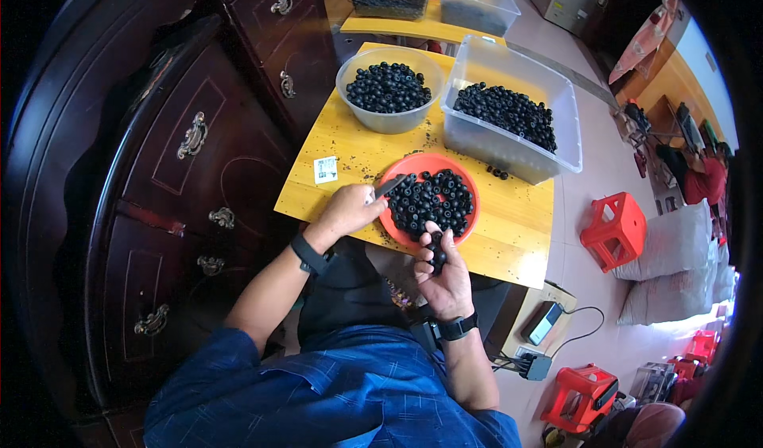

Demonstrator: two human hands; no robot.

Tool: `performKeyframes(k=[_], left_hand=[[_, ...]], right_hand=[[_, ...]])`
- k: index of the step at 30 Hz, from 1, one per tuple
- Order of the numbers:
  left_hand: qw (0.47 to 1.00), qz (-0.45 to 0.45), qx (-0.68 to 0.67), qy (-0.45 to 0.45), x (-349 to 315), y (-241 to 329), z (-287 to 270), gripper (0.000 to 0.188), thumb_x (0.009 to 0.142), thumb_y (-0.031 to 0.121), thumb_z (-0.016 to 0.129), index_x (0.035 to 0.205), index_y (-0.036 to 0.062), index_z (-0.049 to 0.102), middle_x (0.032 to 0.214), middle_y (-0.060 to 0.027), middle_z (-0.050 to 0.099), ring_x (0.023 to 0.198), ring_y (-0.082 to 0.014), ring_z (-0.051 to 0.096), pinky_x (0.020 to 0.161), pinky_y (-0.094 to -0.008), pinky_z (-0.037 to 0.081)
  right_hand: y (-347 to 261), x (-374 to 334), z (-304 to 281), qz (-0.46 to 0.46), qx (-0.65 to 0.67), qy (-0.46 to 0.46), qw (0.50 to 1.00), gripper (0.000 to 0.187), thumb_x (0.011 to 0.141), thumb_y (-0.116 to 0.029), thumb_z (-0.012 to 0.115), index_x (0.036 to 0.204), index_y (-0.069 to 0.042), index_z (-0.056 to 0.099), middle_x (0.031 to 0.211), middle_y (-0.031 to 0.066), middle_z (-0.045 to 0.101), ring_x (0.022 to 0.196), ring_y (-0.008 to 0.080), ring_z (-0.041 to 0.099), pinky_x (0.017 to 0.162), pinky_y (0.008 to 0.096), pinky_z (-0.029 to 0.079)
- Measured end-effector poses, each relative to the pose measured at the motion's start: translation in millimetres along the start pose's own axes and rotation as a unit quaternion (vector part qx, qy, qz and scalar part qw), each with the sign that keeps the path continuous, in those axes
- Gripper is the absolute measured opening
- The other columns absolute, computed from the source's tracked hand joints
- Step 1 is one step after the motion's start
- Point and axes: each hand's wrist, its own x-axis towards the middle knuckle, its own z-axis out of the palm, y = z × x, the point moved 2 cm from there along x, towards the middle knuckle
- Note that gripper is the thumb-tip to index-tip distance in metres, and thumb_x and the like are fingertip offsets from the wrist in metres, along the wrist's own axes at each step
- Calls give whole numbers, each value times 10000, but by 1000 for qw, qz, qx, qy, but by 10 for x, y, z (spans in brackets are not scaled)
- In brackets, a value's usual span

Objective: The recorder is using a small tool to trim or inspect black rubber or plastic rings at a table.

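A red round bowl (425, 160) stands at the table's near edge, holding many small black round pieces (433, 198), some with a hole in the middle like beads. My left hand (350, 210), at the bowl's left rim, is closed around a small knife (389, 185). Its dark blade points over the pieces, and its handle is mostly hidden in my fingers. My right hand (445, 281) is turned palm up at the bowl's near rim. Its fingers curl around several black beads (436, 255).
Behind the bowl stand a round clear tub (389, 122) and a rectangular clear bin (509, 148), both with black pieces. A white label (325, 170) and dark crumbs lie on the yellow table (509, 245). Dark wooden cabinets (191, 210) flank the left; a red stool (613, 231) stands right.
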Motion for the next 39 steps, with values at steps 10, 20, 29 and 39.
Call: performKeyframes(k=[10,20,29,39], left_hand=[[987,27,-157,14,-382,183,-121,278,847,250,728,750,18,610,623,-60,591,566,-123,552,538,-312,442],[980,191,-55,20,-544,1121,-168,223,805,133,731,1019,106,674,667,-70,638,596,-228,656,563,-343,514],[981,192,-9,17,-454,1082,2,194,807,213,718,936,90,641,675,-95,654,637,-297,666,565,-417,516],[976,207,-26,65,-477,1069,-50,176,782,142,764,900,73,653,645,-65,637,577,-236,658,520,-339,497]], right_hand=[[-43,4,54,4,0,-4,1000,277,1009,-319,532,1122,-73,592,960,60,638,708,110,549,576,209,463],[52,68,85,1,-15,70,997,255,980,-333,586,1106,-116,630,973,9,662,793,117,590,611,223,455],[76,56,70,-16,-50,84,995,243,950,-312,638,1112,-130,640,1005,-7,669,848,117,603,673,248,464],[60,31,113,-16,-37,58,997,160,980,-226,578,1085,-111,616,1013,21,654,821,134,612,623,253,485]])
